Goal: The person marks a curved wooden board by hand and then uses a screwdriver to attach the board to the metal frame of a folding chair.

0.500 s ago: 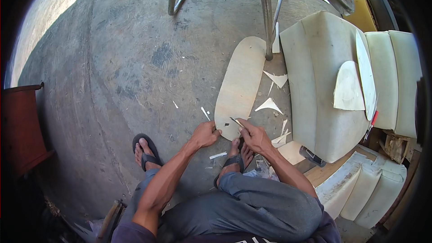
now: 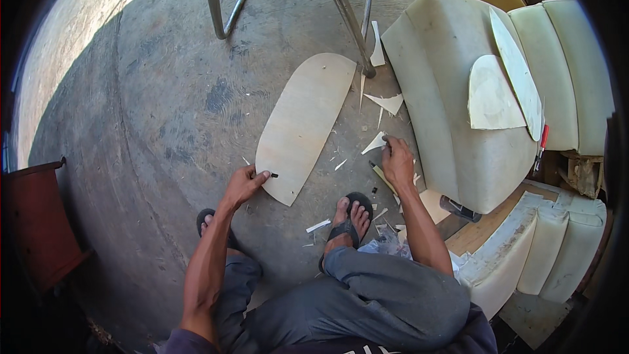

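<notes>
The right hand [image 2: 398,161] has been leaving the board [image 2: 306,126]; its hold I cannot tell. Mid-frame, the board is pointing lengthwise to upper right, the left hand [image 2: 243,185] pinching, partly covering its lower-left edge.

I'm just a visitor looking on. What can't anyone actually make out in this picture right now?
All in the head view:
- Pale board: its own top face hides the underside.
- Dark spot near the left hand's thumb: too small to tell hole from mark.
- Right hand: too small to tell whether its fingertips touch the white scrap.
- Metal legs: tops cut off by the upper edge.
</notes>
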`<move>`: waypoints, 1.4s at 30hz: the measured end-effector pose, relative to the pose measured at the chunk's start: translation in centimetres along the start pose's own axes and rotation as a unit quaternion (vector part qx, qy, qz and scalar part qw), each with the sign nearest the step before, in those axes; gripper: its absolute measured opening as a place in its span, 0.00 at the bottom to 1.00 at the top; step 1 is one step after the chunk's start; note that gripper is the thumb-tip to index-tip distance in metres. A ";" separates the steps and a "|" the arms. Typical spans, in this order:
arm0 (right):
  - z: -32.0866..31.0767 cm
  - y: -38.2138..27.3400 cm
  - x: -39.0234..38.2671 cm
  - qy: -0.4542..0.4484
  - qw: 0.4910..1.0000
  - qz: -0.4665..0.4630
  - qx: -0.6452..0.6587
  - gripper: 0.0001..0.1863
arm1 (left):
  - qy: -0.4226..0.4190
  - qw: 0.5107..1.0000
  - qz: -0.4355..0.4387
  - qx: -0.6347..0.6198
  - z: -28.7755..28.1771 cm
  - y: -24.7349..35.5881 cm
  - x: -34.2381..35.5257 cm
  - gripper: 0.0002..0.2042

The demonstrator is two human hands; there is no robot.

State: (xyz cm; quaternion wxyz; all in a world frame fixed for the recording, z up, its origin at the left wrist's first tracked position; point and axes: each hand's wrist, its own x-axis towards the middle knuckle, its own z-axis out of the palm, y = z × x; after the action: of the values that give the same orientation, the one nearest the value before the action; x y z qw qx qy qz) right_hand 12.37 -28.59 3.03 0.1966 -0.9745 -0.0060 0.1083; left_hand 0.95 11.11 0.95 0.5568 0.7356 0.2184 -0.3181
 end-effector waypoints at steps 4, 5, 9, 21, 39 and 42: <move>0.0 -2.7 3.4 -0.046 0.996 -0.023 0.067 0.15 | 0.007 0.999 0.014 0.031 2.8 0.7 0.3 0.20; 0.8 -2.6 3.8 -0.048 0.995 -0.050 0.066 0.14 | 0.000 0.999 0.006 0.038 3.5 1.0 0.5 0.20; 3.2 -2.6 3.1 -0.042 0.991 -0.084 0.095 0.13 | 0.025 0.999 0.022 0.009 6.9 0.9 0.3 0.21; 4.9 -10.1 -6.8 -0.208 0.938 -0.045 0.273 0.12 | 0.016 0.999 -0.003 -0.038 10.1 1.9 0.3 0.19; 5.9 -9.7 -8.4 -0.137 0.961 -0.031 0.239 0.08 | -0.004 0.998 0.029 -0.055 10.7 0.6 -0.1 0.16; 5.7 -9.3 -8.2 -0.149 0.962 -0.030 0.227 0.08 | 0.008 0.996 0.054 -0.069 10.6 0.6 -0.3 0.16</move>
State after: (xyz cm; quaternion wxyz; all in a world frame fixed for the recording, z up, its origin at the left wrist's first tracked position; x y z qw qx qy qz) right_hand 3.43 -18.24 3.17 0.4125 -0.8765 -0.0394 0.2452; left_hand -1.25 0.76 -0.28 0.6213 0.7083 0.2038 -0.2659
